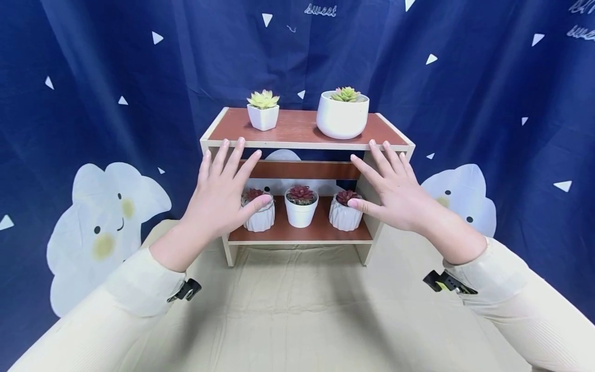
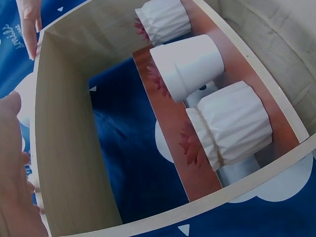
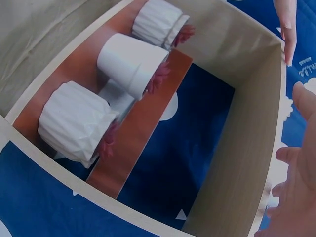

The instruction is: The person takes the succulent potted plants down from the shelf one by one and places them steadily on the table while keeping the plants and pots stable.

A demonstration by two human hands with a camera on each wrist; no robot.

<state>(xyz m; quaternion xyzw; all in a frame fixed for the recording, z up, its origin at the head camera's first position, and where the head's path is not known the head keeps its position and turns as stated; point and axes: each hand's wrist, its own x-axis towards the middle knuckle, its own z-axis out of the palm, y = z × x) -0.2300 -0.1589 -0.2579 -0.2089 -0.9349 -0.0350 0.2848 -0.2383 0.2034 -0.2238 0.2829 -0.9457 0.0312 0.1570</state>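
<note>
Both hands are held out before a small two-tier wooden shelf (image 1: 297, 240), palms turned toward it. My left hand (image 1: 219, 194) has its fingers straight and spread, the tips near the left front edge of the top board. Likewise, the right hand (image 1: 397, 196) spreads its fingers by the right front edge. Whether any fingertip touches the board I cannot tell. On top stand a small angular white pot (image 1: 263, 119) and a larger round white pot (image 1: 342, 119), each with a green succulent. Below are a ribbed pot (image 2: 234, 126), a smooth white pot (image 1: 301, 214) and another ribbed pot (image 3: 71, 121), with dark red succulents.
A beige cloth (image 1: 288, 310) covers the surface under the shelf. Behind hangs a dark blue curtain (image 1: 223, 51) with white triangles and smiling clouds. A reddish-brown crossbar (image 1: 297, 169) runs across the shelf's back, between its side panels.
</note>
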